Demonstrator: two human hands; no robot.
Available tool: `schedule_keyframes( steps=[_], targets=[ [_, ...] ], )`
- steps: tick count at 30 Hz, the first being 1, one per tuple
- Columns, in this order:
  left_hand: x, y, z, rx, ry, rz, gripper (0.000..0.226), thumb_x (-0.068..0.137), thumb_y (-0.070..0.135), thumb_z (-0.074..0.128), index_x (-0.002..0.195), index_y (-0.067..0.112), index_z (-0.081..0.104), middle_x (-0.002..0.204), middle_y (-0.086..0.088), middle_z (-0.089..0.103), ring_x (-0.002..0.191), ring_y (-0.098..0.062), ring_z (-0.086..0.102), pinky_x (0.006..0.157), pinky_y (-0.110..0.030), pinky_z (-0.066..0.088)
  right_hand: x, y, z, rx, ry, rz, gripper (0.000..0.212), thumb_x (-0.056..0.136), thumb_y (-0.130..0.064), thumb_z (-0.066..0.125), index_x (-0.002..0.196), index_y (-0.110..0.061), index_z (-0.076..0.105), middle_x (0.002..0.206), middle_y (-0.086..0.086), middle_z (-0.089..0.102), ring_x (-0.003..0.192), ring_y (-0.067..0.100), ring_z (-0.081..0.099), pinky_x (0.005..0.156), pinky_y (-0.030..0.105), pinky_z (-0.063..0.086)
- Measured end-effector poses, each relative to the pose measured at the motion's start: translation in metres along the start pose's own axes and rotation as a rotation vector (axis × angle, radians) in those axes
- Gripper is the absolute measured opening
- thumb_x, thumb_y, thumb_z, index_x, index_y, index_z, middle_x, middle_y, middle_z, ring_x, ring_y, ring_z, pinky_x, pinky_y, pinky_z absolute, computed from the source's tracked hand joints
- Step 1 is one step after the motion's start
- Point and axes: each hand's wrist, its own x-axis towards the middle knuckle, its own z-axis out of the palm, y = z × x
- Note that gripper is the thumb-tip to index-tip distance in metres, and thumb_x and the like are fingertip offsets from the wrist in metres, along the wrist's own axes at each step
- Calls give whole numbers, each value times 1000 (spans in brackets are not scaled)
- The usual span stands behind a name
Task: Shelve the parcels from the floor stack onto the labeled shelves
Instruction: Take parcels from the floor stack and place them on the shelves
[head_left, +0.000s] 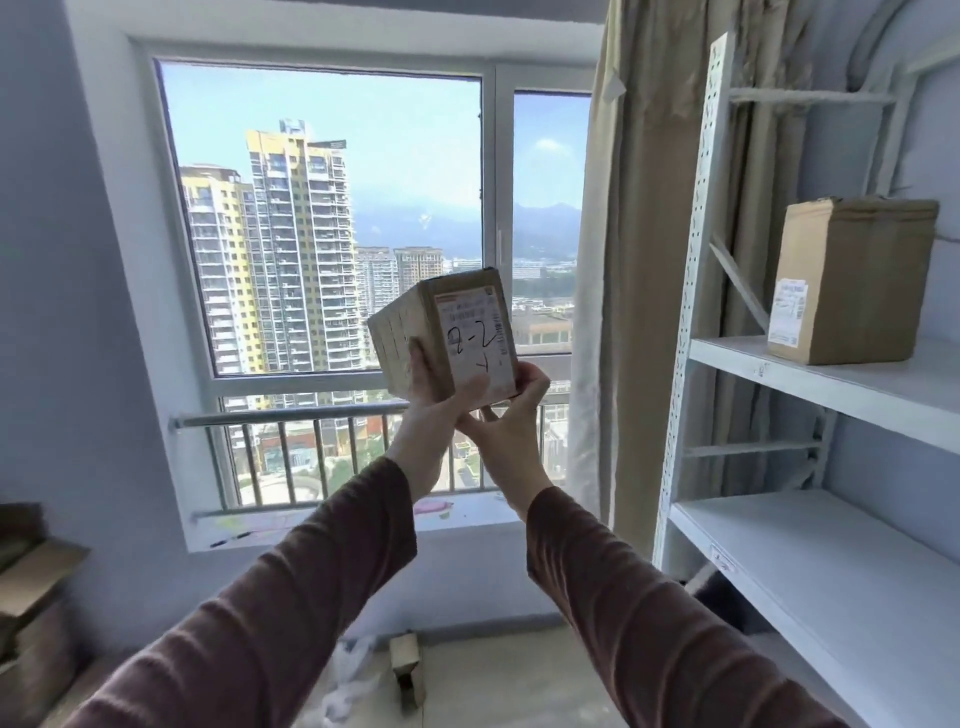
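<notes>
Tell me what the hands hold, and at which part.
A small cardboard parcel marked "2-2", gripped at its lower end: left hand at the lower left, right hand at the lower right corner.

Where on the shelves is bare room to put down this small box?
The lower shelf is bare along its visible length. The upper shelf is free in front of and beside the big box. Both hands hold the small box.

To your right, a white shelf unit (810, 374) holds one cardboard box (852, 280). Its lower shelf (831, 571) is bare.
</notes>
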Motion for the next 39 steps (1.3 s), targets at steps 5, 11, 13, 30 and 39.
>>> schedule_keyframes(
  steps=[5,11,13,30,39],
  targets=[
    [-12,13,-42,121,69,74,86,93,8,70,156,40,21,136,5,65,125,-14,62,110,-37,46,-1,-2,18,18,-191,2,64,87,-13,78,133,-13,33,133,9,50,125,13,56,104,32,52],
    [-49,35,-93,329,157,162,88,91,23,76,154,47,19,141,8,60,128,-11,59,106,-35,50,-9,4,78,141,-305,91,40,97,-52,60,136,-47,57,137,1,53,130,17,57,107,45,50],
    [-67,43,-118,387,216,155,99,92,26,76,158,45,6,148,12,53,130,-5,56,104,-30,51,-17,13,107,170,-344,101,45,97,-52,62,139,-38,56,138,6,56,129,23,59,107,50,50],
    [-385,175,-348,959,816,-25,111,92,32,73,157,44,-15,160,9,32,144,-5,38,114,-41,43,-266,-32,421,519,-1067,265,36,105,-9,52,141,-11,50,132,5,68,122,19,65,102,36,54],
    [-587,246,-435,1032,1091,-84,111,90,32,75,157,47,-13,163,14,27,146,-2,34,115,-36,40,-449,-103,552,599,-1314,306,30,105,-13,53,135,-20,53,128,2,68,121,20,64,103,40,53]
  ],
)
